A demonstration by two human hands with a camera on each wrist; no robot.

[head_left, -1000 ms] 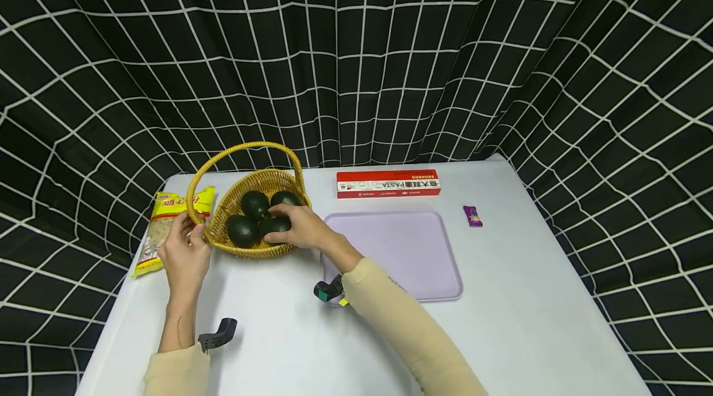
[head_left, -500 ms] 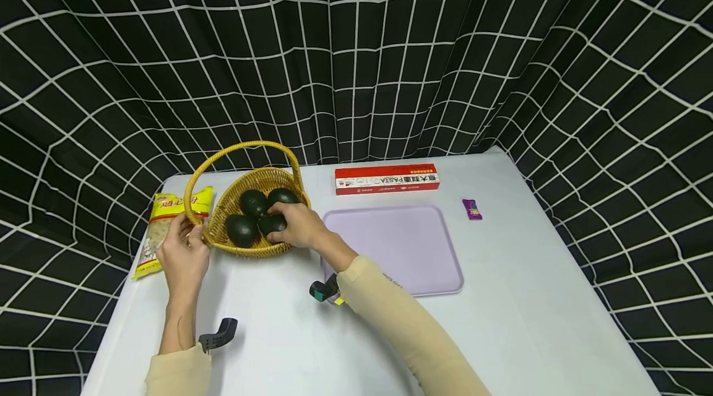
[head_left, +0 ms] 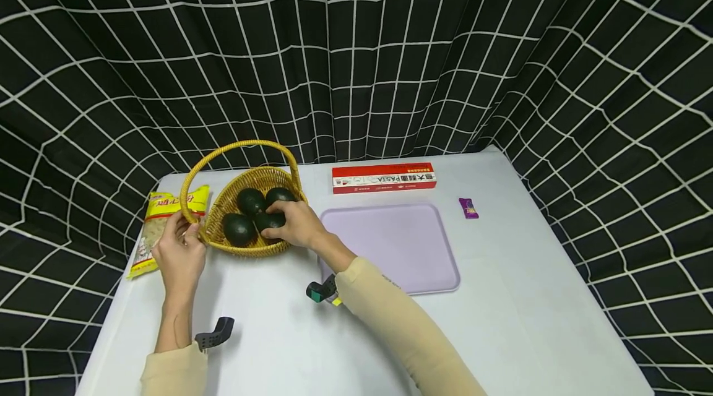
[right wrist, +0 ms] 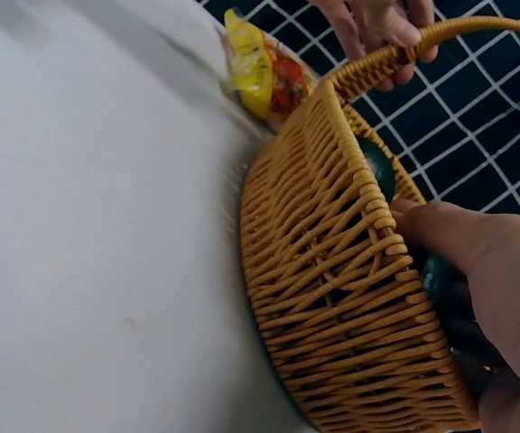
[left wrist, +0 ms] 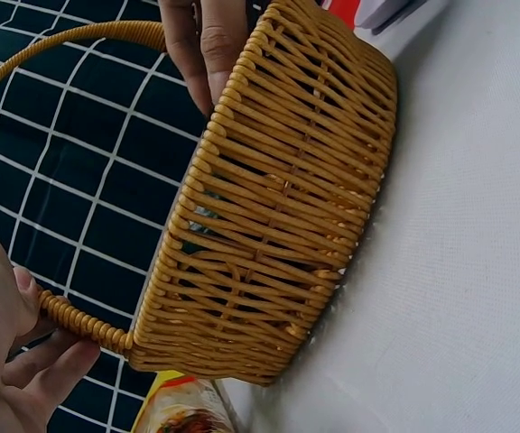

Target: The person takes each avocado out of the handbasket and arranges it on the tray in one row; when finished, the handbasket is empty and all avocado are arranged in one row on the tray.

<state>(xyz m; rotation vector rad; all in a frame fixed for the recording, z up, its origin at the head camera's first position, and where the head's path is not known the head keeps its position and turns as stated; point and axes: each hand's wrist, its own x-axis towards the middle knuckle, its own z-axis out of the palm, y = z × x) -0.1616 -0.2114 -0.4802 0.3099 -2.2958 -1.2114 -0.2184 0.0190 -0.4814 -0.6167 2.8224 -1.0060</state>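
Observation:
A yellow wicker basket (head_left: 250,252) stands at the back left of the white table, its tall arched handle (head_left: 239,144) upright. Several dark green avocados (head_left: 239,230) lie inside it. My left hand (head_left: 181,253) pinches the handle low down at its left end, which also shows in the left wrist view. Over the basket's right rim reaches my right hand (head_left: 299,223), with thumb and fingers around the front right avocado (head_left: 270,221). In the right wrist view the woven wall (right wrist: 332,271) hides part of that avocado and the fingertips.
A yellow food bag (head_left: 151,238) lies left of the basket, behind the left hand. To the right is a pale purple tray (head_left: 390,247), partly under the right forearm. Behind it lies a red pasta box (head_left: 384,178); a small purple packet (head_left: 468,208) is further right.
The head view has shifted slightly. Both hands keep their places, the left on the basket handle and the right on the avocado.

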